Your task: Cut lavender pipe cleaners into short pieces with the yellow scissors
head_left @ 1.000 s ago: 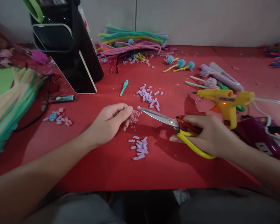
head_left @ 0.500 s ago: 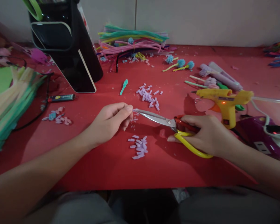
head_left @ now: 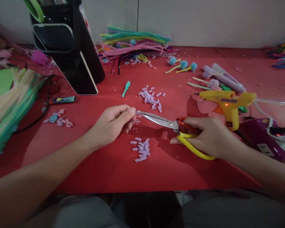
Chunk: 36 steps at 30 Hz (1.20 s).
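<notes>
My left hand (head_left: pixel 114 123) is pinched shut over the red table (head_left: pixel 109 171), its thumb and forefinger pressed on a tiny lilac piece that I can barely make out. My right hand (head_left: pixel 207 136) grips yellow-and-red-handled scissors (head_left: pixel 171 125), whose steel blades point left with their tips touching the left fingertips. Below the blades lies a small heap of lilac cut bits (head_left: pixel 141 149). A second, wider scatter of lilac bits (head_left: pixel 151 97) lies behind the blades.
A yellow glue gun (head_left: pixel 228 103) stands right of the scissors, beside a purple device with cables (head_left: pixel 266 139). Pipe cleaners (head_left: pixel 133 42) are heaped at the back, pom-pom stems (head_left: pixel 182 66) nearby, a black stand (head_left: pixel 68 50) at back left, foam sheets (head_left: pixel 9 98) on the left.
The scissor tips slid left until they met my left fingertips, and my right hand shifted slightly left with them. My left hand stayed in place.
</notes>
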Motion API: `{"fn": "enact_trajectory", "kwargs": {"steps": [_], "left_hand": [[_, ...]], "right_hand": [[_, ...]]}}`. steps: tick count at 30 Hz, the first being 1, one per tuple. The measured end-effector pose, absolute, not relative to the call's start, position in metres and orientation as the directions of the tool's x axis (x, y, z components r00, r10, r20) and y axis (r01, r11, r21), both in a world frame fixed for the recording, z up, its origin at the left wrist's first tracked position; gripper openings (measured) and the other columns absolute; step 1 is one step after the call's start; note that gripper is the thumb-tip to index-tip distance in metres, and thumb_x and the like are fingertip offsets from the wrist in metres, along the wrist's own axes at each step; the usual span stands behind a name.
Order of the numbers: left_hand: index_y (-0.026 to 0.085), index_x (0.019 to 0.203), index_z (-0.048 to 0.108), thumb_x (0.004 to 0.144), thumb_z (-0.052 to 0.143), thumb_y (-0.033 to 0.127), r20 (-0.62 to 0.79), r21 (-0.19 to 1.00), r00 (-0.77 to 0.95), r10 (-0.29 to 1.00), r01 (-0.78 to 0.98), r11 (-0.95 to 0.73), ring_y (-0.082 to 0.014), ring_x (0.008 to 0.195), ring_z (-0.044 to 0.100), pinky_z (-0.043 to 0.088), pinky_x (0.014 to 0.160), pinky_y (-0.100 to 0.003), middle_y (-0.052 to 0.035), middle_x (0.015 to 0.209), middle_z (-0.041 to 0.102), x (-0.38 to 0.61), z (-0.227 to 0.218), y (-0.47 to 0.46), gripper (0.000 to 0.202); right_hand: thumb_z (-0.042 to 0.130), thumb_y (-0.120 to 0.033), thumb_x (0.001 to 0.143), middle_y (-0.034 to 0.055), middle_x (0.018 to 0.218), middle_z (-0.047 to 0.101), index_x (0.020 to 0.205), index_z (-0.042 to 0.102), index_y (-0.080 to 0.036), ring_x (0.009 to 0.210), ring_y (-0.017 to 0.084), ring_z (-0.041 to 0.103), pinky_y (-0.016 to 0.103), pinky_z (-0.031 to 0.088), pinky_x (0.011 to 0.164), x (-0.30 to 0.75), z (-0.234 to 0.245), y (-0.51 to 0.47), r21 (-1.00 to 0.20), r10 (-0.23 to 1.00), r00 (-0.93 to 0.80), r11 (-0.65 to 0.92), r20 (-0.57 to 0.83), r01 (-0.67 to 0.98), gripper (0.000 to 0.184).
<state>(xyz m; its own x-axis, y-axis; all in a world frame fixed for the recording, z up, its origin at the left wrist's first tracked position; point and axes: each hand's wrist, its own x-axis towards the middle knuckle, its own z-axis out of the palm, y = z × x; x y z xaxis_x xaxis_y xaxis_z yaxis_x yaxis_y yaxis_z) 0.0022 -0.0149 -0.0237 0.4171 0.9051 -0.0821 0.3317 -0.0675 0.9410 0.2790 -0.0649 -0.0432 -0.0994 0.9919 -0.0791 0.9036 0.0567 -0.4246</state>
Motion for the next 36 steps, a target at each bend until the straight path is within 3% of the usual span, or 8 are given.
{"fn": "enact_trajectory", "kwargs": {"steps": [16, 36], "left_hand": [[0.016, 0.069, 0.053, 0.1, 0.046, 0.028, -0.091, 0.953, 0.411, 0.907, 0.301, -0.041, -0.0064, 0.054, 0.051, 0.042, 0.055, -0.019, 0.0034, 0.06, 0.054, 0.001, -0.0249, -0.0148, 0.033], [0.016, 0.071, 0.054, 0.1, 0.046, 0.028, -0.087, 0.947, 0.425, 0.901, 0.316, -0.058, -0.0063, 0.054, 0.051, 0.039, 0.05, -0.018, 0.003, 0.061, 0.054, 0.001, -0.0247, -0.0154, 0.033]], "right_hand": [[0.065, -0.084, 0.061, -0.0056, 0.057, 0.031, 0.063, 0.043, -0.022, 0.058, 0.011, 0.026, 0.026, 0.026, 0.049, 0.2825, -0.0457, -0.0658, -0.464, 0.989, -0.108, 0.048, -0.105, 0.884, 0.066], [0.061, -0.088, 0.059, -0.0051, 0.056, 0.029, 0.06, 0.041, -0.022, 0.057, 0.012, 0.025, 0.026, 0.026, 0.047, 0.28, -0.0471, -0.0642, -0.455, 0.993, -0.068, 0.015, -0.101, 0.891, 0.069]]}}
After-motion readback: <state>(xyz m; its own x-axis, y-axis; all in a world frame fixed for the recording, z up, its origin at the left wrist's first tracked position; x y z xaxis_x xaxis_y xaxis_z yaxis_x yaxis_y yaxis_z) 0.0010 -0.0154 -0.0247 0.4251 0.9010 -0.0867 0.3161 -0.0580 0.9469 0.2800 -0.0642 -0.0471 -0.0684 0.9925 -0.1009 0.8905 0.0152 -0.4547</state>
